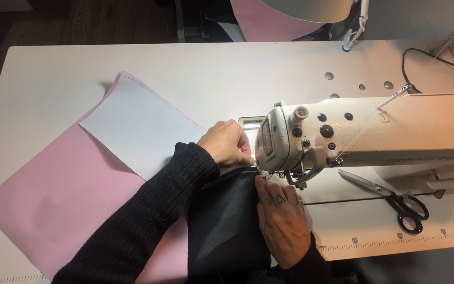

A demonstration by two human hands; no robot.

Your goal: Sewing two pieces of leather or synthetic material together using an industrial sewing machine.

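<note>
Black fabric [227, 221]: nearest the person, it lies flat on the table, its far edge run up under the sewing machine's needle area; it sits there so the edge meets the presser foot squarely.
Right hand [282, 218]: rests palm down on the black fabric just right of its middle, fingers stretched flat and together, gripping nothing; the fingertips reach almost to the foot, seemingly to press the cloth smooth and steer it.
Left hand [227, 143]: comes across from the left in a black ribbed sleeve [148, 215], fingers curled in loosely, their tips at the fabric's far edge just beside the needle; it appears to pinch or hold that edge down, though the exact grip is hidden by the knuckles.
Pink sheet [53, 194]: spreads under the forearm on the left, part covered by the black fabric, apparently laid aside within reach.
White sheet [137, 126]: lies on the pink sheet's upper corner, tilted, well clear of the needle.
Scissors [395, 197]: black-handled, blades closed, on the table [211, 63] under the machine arm, near the right hand.
Sewing machine [353, 131]: cream-coloured, its head over the fabric edge, thread running across its arm.
Black cable [421, 52]: curls at the far right corner.
</note>
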